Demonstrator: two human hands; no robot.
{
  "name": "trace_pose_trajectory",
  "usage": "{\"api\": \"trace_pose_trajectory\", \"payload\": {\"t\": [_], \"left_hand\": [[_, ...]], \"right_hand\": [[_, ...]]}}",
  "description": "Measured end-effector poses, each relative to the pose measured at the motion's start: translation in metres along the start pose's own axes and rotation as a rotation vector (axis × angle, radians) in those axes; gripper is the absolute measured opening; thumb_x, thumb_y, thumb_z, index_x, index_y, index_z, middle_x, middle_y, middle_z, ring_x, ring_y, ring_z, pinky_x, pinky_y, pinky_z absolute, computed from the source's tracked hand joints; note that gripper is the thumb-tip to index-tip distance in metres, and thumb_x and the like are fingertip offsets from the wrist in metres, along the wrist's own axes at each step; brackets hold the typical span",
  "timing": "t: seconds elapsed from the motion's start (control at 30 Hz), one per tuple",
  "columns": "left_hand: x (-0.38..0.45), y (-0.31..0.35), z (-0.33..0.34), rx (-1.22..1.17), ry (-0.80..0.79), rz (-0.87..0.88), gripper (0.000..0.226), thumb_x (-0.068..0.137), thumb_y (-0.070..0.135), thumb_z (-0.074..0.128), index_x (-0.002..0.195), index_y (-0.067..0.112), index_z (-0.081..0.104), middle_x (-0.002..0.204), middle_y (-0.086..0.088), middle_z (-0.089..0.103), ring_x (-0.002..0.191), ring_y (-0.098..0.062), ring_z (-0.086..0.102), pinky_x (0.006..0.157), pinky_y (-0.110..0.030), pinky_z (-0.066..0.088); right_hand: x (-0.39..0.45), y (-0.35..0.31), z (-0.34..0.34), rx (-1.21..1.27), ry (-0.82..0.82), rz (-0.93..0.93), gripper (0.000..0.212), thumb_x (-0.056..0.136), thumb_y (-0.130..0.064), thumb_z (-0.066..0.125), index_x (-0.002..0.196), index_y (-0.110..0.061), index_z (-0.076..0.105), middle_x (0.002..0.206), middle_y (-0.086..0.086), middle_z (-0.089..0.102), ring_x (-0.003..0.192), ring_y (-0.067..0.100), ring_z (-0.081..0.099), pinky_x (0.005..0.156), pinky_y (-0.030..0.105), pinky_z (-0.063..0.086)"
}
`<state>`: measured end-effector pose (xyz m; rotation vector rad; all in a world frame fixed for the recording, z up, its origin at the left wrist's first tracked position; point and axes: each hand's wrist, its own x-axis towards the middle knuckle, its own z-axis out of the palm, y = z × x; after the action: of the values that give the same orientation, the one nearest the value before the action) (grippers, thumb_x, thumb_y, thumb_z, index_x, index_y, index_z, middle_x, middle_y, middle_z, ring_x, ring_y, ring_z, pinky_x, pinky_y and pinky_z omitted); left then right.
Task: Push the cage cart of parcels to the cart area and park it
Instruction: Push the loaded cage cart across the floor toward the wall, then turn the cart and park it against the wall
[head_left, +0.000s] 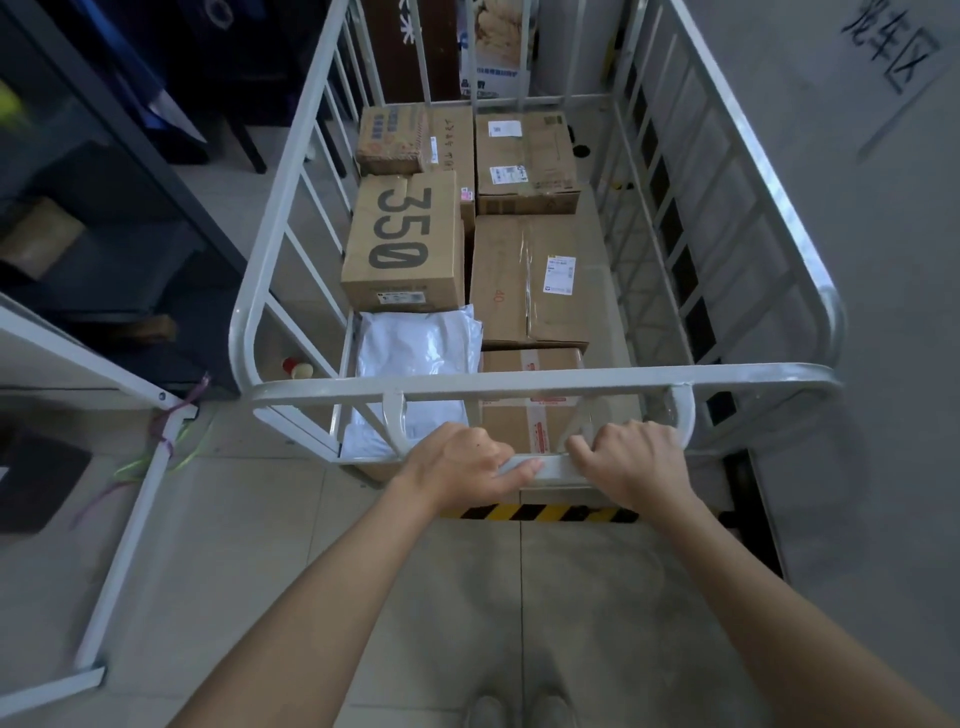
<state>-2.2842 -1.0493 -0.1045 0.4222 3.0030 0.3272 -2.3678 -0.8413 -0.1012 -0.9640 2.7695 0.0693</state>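
A white metal cage cart (545, 382) stands in front of me, its right side close to a grey wall. Inside lie several cardboard parcels, among them a box printed "350" (402, 244), a large taped box (527, 283) and a white plastic mailer (415, 348). My left hand (460, 460) and my right hand (631, 460) both grip the cart's low handle bar (553, 465), fingers curled over it. Yellow-and-black hazard tape (540, 513) runs on the floor under the handle and along the wall.
A paper sign (896, 57) with handwritten characters hangs on the right wall. A dark shelf unit (104, 208) with boxes stands at left. A white metal frame (135, 519) with coloured strings lies on the tiled floor at left. More cartons (491, 47) stand beyond the cart.
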Motion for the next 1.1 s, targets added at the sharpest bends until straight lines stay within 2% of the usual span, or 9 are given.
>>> {"api": "trace_pose_trajectory", "payload": {"t": [0.23,0.3,0.43,0.57,0.67,0.77,0.87,0.97,1.1], "left_hand": [[0.005,-0.040,-0.007,-0.011,0.002,-0.006,0.067,0.102,0.058,0.033,0.050,0.017,0.044,0.039,0.005,0.029,0.035,-0.012,0.031,0.046,-0.026,0.021],[0.004,-0.046,-0.010,-0.011,0.000,-0.004,0.067,0.102,0.058,0.034,0.050,0.016,0.045,0.039,0.006,0.030,0.035,-0.011,0.031,0.046,-0.027,0.021],[0.002,-0.056,-0.012,-0.033,0.000,-0.004,0.066,0.101,0.058,0.035,0.048,0.019,0.037,0.040,0.007,0.028,0.036,-0.009,0.029,0.046,-0.028,0.023],[0.000,-0.057,-0.012,-0.024,0.000,0.015,0.066,0.101,0.059,0.035,0.048,0.020,0.031,0.039,0.007,0.026,0.035,-0.008,0.027,0.046,-0.028,0.023],[0.000,-0.054,-0.008,-0.024,-0.008,0.005,0.068,0.101,0.061,0.031,0.050,0.018,0.040,0.041,0.006,0.032,0.037,-0.010,0.033,0.046,-0.029,0.028],[0.001,-0.050,-0.006,-0.003,-0.032,-0.017,0.068,0.100,0.064,0.026,0.053,0.018,0.040,0.043,0.004,0.037,0.040,-0.011,0.037,0.048,-0.031,0.034],[0.001,-0.044,-0.007,-0.010,-0.047,-0.034,0.066,0.100,0.065,0.024,0.057,0.019,0.044,0.046,0.005,0.041,0.043,-0.012,0.041,0.051,-0.032,0.040],[-0.001,-0.039,-0.007,-0.017,-0.051,-0.036,0.064,0.100,0.064,0.023,0.063,0.021,0.051,0.050,0.006,0.045,0.045,-0.010,0.043,0.049,-0.030,0.029],[-0.004,-0.035,-0.007,-0.044,-0.026,-0.057,0.058,0.100,0.062,0.027,0.065,0.021,0.047,0.058,0.008,0.046,0.051,-0.008,0.042,0.050,-0.031,0.025]], "right_hand": [[0.036,-0.022,0.007,-0.061,-0.036,0.030,0.075,0.064,-0.051,-0.010,0.078,-0.020,0.058,0.059,-0.002,0.049,0.049,0.014,0.039,0.049,0.030,0.026],[0.041,-0.027,0.002,-0.066,-0.020,0.071,0.067,0.071,-0.052,-0.005,0.071,-0.020,0.054,0.056,-0.002,0.050,0.047,0.014,0.039,0.048,0.028,0.026],[0.044,-0.037,-0.006,-0.162,-0.105,0.008,0.039,0.089,-0.043,0.019,0.087,-0.026,0.055,0.059,-0.002,0.042,0.048,0.013,0.034,0.046,0.030,0.020],[0.044,-0.037,-0.008,-0.187,-0.112,-0.008,0.049,0.087,-0.043,0.015,0.095,-0.026,0.060,0.060,-0.002,0.041,0.048,0.012,0.033,0.045,0.029,0.020],[0.038,-0.033,-0.011,-0.240,-0.115,-0.093,0.019,0.097,-0.040,0.037,0.104,-0.023,0.041,0.064,-0.003,0.044,0.052,0.016,0.044,0.047,0.027,0.030],[0.033,-0.031,-0.017,-0.252,-0.156,-0.122,0.031,0.096,-0.040,0.051,0.106,-0.023,0.027,0.070,-0.001,0.049,0.060,0.020,0.055,0.053,0.028,0.040],[0.030,-0.029,-0.016,-0.216,-0.151,-0.091,0.022,0.098,-0.041,0.043,0.107,-0.022,0.036,0.071,0.000,0.052,0.061,0.020,0.055,0.055,0.029,0.043],[0.029,-0.023,-0.008,-0.195,-0.142,-0.066,0.022,0.099,-0.043,0.032,0.102,-0.023,0.038,0.069,-0.001,0.053,0.057,0.017,0.050,0.054,0.028,0.041],[0.028,-0.021,-0.005,-0.113,-0.153,0.059,0.066,0.083,-0.052,0.004,0.088,-0.017,0.060,0.061,-0.002,0.054,0.050,0.017,0.044,0.050,0.029,0.030]]}}
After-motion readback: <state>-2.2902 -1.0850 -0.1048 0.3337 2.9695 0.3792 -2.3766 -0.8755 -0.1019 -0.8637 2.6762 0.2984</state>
